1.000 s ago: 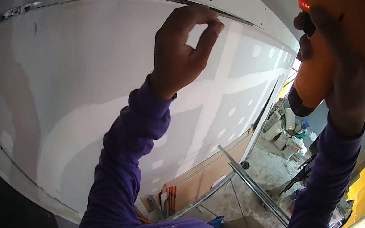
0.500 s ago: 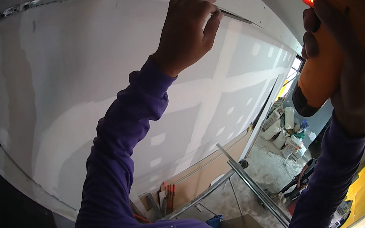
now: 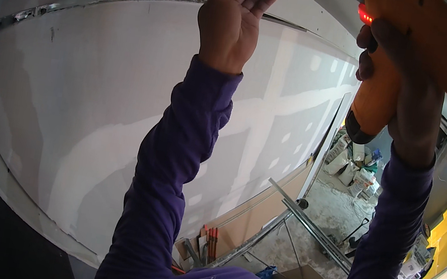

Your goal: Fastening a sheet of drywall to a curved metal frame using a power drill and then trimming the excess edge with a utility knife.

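While the orange power tool (image 3: pixel 435 28) stays aloft, upper right of the head view, the left hand (image 3: pixel 229 30) has flipped palm to camera before the upper board (image 3: pixel 297 6); likely a pause in overhead work. Its fingers: loosely extended, nothing held, board contact unclear. Right hand (image 3: pixel 415 91): clasped round tool's grip.

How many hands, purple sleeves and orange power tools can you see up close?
Hands: 2, the left hand and the right hand
Purple sleeves: 2, the left sleeve and the right sleeve
Power tools: 1, the orange power tool in the right hand
Total: 5
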Demonstrator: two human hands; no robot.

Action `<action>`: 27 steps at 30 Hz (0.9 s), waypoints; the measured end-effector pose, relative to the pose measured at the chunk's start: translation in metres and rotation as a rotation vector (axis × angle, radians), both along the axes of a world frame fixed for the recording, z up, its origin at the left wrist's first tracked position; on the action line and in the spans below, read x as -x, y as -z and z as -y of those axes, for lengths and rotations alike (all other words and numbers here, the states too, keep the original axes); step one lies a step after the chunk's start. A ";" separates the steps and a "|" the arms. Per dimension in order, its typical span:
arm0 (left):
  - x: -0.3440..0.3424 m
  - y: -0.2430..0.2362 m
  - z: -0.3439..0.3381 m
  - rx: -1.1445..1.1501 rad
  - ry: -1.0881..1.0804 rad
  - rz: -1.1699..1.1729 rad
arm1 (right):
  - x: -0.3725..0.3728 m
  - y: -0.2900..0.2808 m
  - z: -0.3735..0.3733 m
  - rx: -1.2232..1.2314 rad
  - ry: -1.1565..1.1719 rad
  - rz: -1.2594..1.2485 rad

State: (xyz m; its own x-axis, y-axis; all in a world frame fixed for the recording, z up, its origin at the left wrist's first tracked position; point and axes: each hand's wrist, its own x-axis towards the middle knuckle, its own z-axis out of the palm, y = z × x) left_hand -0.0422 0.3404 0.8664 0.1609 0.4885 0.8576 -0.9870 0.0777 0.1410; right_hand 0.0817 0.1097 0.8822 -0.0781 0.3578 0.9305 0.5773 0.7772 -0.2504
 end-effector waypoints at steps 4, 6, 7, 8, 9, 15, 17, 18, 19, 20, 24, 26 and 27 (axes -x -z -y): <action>-0.001 0.003 0.016 0.115 -0.027 0.014 | 0.001 0.020 0.012 0.035 0.074 -0.102; 0.000 0.014 0.025 0.187 0.158 0.071 | -0.010 0.040 0.016 -0.011 0.083 -0.189; 0.001 0.021 0.025 0.188 0.147 0.070 | -0.018 0.051 0.021 0.007 0.068 -0.227; 0.006 0.032 0.023 0.213 0.224 0.069 | -0.024 0.065 0.029 0.026 0.047 -0.265; 0.013 0.047 0.019 0.241 0.296 0.067 | -0.026 0.081 0.038 0.094 0.006 -0.274; -0.020 0.198 0.054 0.613 0.377 -0.097 | -0.117 0.258 0.117 0.490 0.823 0.229; -0.029 0.249 0.089 0.807 0.363 -0.193 | -0.125 0.300 0.138 0.242 0.626 0.467; -0.040 0.282 0.099 0.922 0.377 -0.239 | -0.123 0.322 0.147 0.577 0.478 0.043; -0.045 0.321 0.105 0.965 0.413 -0.257 | -0.123 0.341 0.152 0.648 0.375 -0.036; -0.051 0.366 0.109 1.018 0.457 -0.287 | -0.123 0.349 0.158 0.547 0.290 0.043; -0.087 0.471 0.163 1.206 0.416 -0.810 | -0.138 0.436 0.222 0.881 -0.202 -0.665; -0.089 0.526 0.177 1.388 0.542 -0.856 | -0.146 0.454 0.251 1.005 -0.231 -0.771; -0.088 0.549 0.183 1.406 0.609 -1.004 | -0.145 0.452 0.264 1.132 -0.303 -1.003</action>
